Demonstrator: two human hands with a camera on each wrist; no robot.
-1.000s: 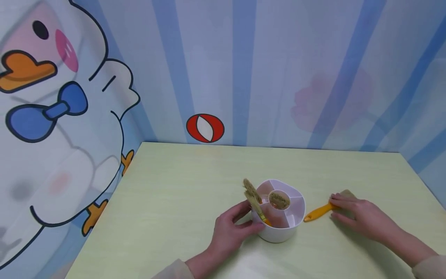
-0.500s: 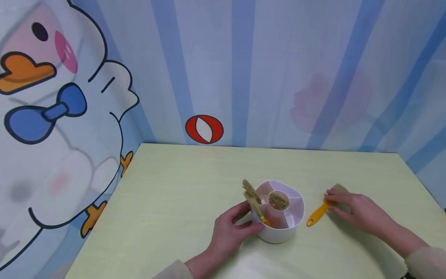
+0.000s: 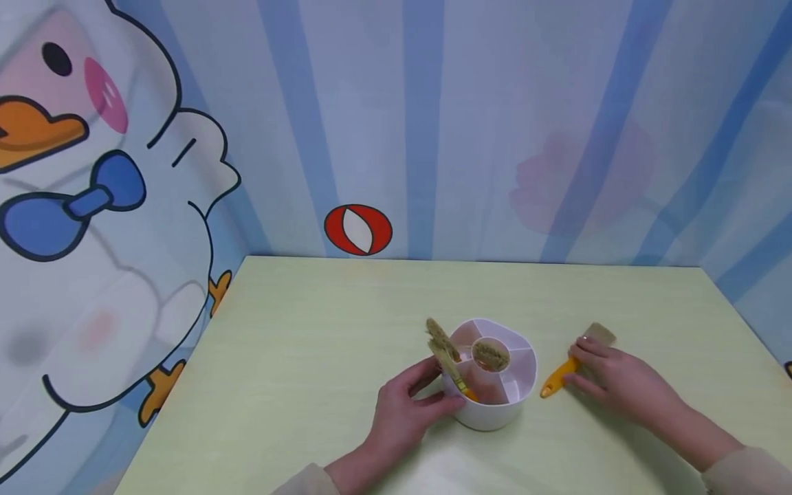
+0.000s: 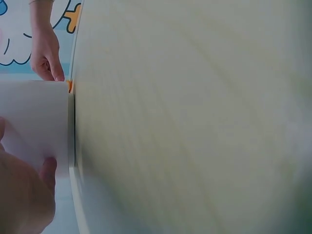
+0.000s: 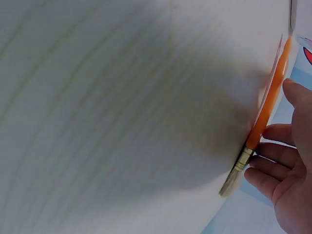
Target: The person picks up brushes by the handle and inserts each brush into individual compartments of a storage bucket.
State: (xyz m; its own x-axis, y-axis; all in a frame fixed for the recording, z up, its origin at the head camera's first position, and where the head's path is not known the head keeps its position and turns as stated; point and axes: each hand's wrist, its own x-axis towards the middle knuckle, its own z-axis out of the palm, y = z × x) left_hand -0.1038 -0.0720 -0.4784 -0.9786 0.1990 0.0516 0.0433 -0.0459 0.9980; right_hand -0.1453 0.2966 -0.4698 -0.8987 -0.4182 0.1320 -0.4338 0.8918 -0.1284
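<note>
My left hand (image 3: 402, 416) grips the near left side of a round white divided organizer (image 3: 491, 418), thumb at the front and fingers round the left; its wall (image 4: 29, 112) fills much of the left side of the left wrist view. Two bristle brushes (image 3: 447, 361) lean out over the organizer's left rim. Bristles of another brush (image 3: 491, 356) show in the centre cup. Right of the organizer, my right hand (image 3: 625, 381) holds a flat paintbrush with an orange handle (image 3: 557, 378) between thumb and fingers. In the right wrist view the paintbrush (image 5: 263, 109) lies along the tabletop, bristles lowest.
The pale yellow-green table (image 3: 328, 344) runs back to a blue striped backdrop (image 3: 482, 137). A printed duck (image 3: 111, 295) covers the left wall, and a red-and-white ball (image 3: 358, 229) is printed on the back one.
The paintbrush has turned, its handle end swinging toward me and then left a little, bristles pointing farther away. My right hand has shifted left with it. The left hand keeps its grip.
</note>
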